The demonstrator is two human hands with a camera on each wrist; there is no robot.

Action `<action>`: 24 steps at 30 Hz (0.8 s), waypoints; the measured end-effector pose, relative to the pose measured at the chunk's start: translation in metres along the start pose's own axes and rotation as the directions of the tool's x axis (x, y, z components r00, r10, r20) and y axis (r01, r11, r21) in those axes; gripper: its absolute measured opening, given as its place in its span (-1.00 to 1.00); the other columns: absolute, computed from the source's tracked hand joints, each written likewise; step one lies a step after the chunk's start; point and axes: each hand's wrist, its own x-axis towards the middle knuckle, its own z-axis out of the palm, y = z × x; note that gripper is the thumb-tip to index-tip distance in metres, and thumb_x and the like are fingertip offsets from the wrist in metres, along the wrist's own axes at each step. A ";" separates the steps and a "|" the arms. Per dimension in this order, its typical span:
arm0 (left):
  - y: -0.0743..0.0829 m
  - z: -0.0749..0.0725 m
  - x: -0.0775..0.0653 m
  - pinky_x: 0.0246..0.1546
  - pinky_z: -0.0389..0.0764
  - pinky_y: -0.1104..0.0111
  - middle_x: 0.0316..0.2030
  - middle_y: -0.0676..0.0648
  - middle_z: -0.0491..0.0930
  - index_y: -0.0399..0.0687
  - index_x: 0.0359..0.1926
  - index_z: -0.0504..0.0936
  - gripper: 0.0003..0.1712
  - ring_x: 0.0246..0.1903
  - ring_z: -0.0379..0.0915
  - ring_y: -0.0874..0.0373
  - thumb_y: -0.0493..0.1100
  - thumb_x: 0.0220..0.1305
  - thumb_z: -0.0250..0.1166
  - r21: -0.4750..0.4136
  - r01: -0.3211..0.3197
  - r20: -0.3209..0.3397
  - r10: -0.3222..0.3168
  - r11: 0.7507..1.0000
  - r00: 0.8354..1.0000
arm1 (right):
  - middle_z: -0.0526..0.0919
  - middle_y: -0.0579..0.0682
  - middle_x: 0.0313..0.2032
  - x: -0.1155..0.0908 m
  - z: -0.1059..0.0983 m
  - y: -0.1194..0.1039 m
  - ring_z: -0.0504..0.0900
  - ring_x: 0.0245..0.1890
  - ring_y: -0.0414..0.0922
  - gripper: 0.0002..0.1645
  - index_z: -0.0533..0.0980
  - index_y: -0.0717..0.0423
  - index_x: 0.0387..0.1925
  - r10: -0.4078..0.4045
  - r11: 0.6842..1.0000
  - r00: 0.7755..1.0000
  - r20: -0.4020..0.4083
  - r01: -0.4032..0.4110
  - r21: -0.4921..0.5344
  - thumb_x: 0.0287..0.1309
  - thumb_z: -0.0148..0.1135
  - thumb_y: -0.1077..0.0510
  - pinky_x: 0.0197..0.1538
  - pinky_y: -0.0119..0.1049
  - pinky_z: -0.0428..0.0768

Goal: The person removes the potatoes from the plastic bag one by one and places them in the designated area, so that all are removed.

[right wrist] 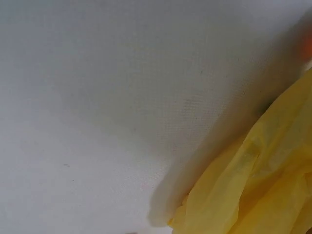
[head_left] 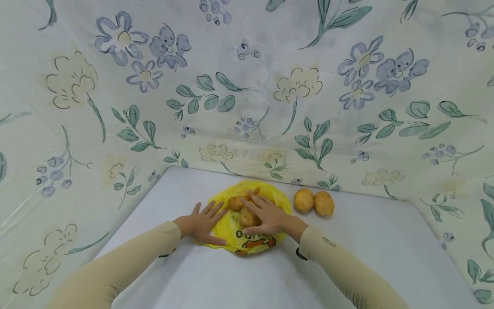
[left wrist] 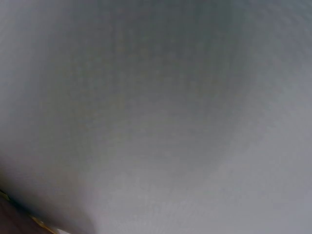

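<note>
In the head view a yellow plastic bag lies spread on the white table, with printed lettering and an orange picture near its front. Several potatoes sit on or in its middle, among them one potato at the front and another behind it. My left hand rests on the bag's left edge, fingers spread. Stretched over the potatoes from the right, my right hand partly hides them; whether it touches them I cannot tell. Yellow plastic fills the lower right of the right wrist view.
Two loose potatoes, one on the left and one on the right, lie side by side just right of the bag. Behind the white table hangs a floral sheet. The left wrist view is mostly blurred pale surface.
</note>
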 end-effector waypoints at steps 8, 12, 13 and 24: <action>0.003 -0.001 -0.003 0.37 -0.30 -0.39 0.58 -0.20 -0.36 -0.04 0.58 -0.20 0.33 0.55 -0.44 -0.26 0.73 0.08 -0.13 -0.025 -0.014 0.002 0.014 1.000 1.000 | -0.37 -0.05 0.59 0.000 0.006 -0.004 -0.17 0.58 0.12 0.18 -0.20 -0.36 0.57 0.000 0.999 1.000 0.006 0.000 -0.046 0.08 0.02 -0.62 0.55 0.13 -0.19; 0.005 -0.001 -0.001 0.37 -0.30 -0.38 0.58 -0.18 -0.38 -0.02 0.58 -0.22 0.34 0.55 -0.45 -0.24 0.75 0.06 -0.15 -0.035 -0.032 0.006 0.032 0.999 0.999 | -0.37 -0.03 0.59 -0.003 0.006 -0.005 -0.09 0.57 0.10 0.20 -0.14 -0.34 0.57 0.001 0.998 1.000 0.023 0.001 -0.065 0.04 0.09 -0.61 0.55 0.13 -0.23; 0.005 -0.001 -0.001 0.38 -0.29 -0.38 0.58 -0.19 -0.37 -0.02 0.58 -0.22 0.34 0.55 -0.44 -0.24 0.75 0.06 -0.15 -0.031 -0.031 0.003 0.032 0.999 0.999 | -0.36 -0.02 0.59 -0.004 0.005 -0.005 -0.08 0.57 0.09 0.20 -0.14 -0.33 0.57 0.002 0.998 1.000 0.021 -0.001 -0.068 0.05 0.10 -0.60 0.55 0.12 -0.23; 0.003 0.000 -0.002 0.41 -0.22 -0.33 0.59 -0.11 -0.35 0.08 0.59 -0.20 0.33 0.56 -0.42 -0.18 0.77 0.02 -0.14 0.019 0.033 0.009 -0.033 0.999 0.999 | -0.18 0.01 0.59 -0.004 0.010 -0.007 0.02 0.55 0.04 0.25 -0.15 -0.35 0.57 0.003 0.998 1.000 -0.017 -0.004 -0.069 -0.02 0.15 -0.62 0.56 0.09 -0.25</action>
